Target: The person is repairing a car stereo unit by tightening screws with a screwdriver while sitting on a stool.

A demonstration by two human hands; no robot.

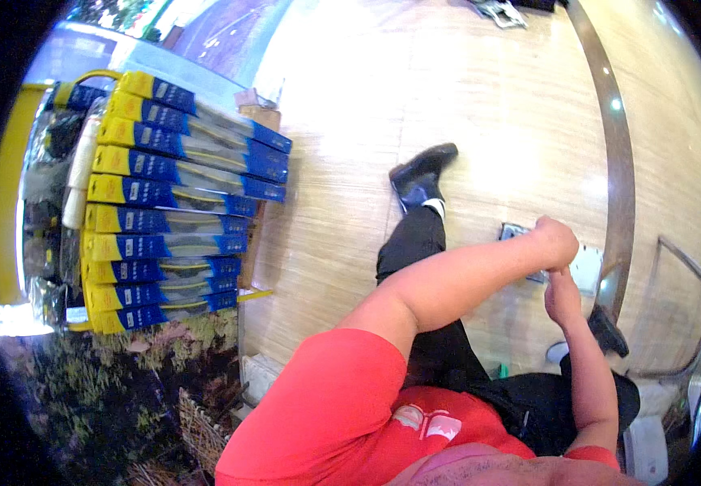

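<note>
Panel (588,271), white, direction and long axis unclear, beyond left hand (558,241) meeting right hand (562,300). Finger grip: cannot tell. Printed packages (153,166) at left.

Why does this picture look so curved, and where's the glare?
In the head view, the fisheye lens seems to bow the dark floor strip and leaves black corners; also in the head view, glare whitens the pale floor toward the top, and small bright reflections dot the strip.

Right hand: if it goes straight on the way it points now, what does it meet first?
Probably the left hand, right ahead of the right hand in the picture. Depth is unclear, so I can't confirm contact.
</note>
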